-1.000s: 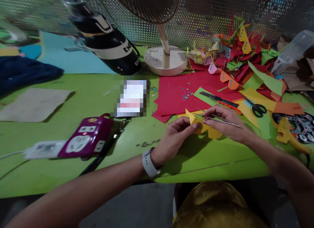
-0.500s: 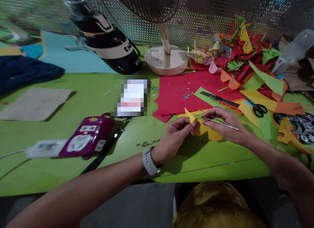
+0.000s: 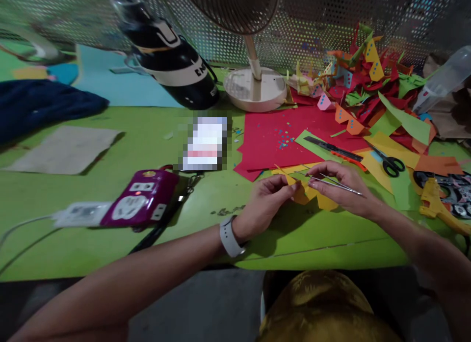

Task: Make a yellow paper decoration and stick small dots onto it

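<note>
My left hand (image 3: pixel 267 202), with a pale watch band on its wrist, pinches a folded yellow paper piece (image 3: pixel 303 195) between thumb and fingers. My right hand (image 3: pixel 340 185) is closed around metal tweezers (image 3: pixel 342 186), whose tips reach toward the upper part of the yellow paper. The right fingertips are right at the paper; whether they also grip it I cannot tell. Beyond the hands lies a red paper sheet (image 3: pixel 265 141) sprinkled with tiny blue and pale bits. An orange-and-black box cutter (image 3: pixel 334 152) and black-handled scissors (image 3: pixel 392 165) rest to the right.
A heap of folded coloured paper (image 3: pixel 360 82) fills the back right. A yellow glue gun (image 3: pixel 432 197) lies at the right edge. Behind stand a fan (image 3: pixel 253 89) and a black bottle (image 3: pixel 180 72). A phone (image 3: pixel 206 143) and a purple power strip (image 3: pixel 142 197) lie on the left.
The whole view has shifted slightly, so things appear a little further right. Both hands keep their hold on the yellow paper and the tweezers, with only slight motion.
</note>
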### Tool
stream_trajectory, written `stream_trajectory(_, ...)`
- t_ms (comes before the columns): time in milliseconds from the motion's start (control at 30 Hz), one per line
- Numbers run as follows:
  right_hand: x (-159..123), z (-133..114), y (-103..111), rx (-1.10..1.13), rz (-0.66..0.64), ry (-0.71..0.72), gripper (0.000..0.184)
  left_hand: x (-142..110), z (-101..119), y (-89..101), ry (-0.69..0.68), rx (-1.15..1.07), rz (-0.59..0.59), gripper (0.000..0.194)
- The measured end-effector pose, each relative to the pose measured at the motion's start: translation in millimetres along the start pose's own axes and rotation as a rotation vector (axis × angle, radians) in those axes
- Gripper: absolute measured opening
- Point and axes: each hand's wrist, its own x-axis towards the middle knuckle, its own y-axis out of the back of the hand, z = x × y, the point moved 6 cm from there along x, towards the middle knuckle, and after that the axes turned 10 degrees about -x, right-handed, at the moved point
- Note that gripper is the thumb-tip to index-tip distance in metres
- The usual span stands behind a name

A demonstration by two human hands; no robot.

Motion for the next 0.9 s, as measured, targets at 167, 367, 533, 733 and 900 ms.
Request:
stream_trajectory(167, 0, 1, -1, 0.0, 0.001, 0.014, 0.018, 0, 3, -5.5, -0.001, -0.043, -0.031, 0.016)
stream_trajectory(367, 1, 1, 4, -0.007, 0.017, 0.016, 0.019, 1, 3, -4.3, 0.001, -0.063, -0.019, 0.012)
stream_trajectory(533, 1, 0, 6, -0.041, 0.03, 0.033, 0.018, 0, 4, -5.8, 0.008, -0.084, -0.06, 0.013)
stream_trajectory(733, 1, 0, 9, -0.096, 0.063, 0.058, 0.017, 1, 2, -4.2, 0.041, -0.128, -0.002, 0.023)
stream_trajectory(900, -1, -8, 7, -0.163, 0.057, 0.125, 0.017, 1, 5, -5.7, 0.0, -0.068, 0.015, 0.029)
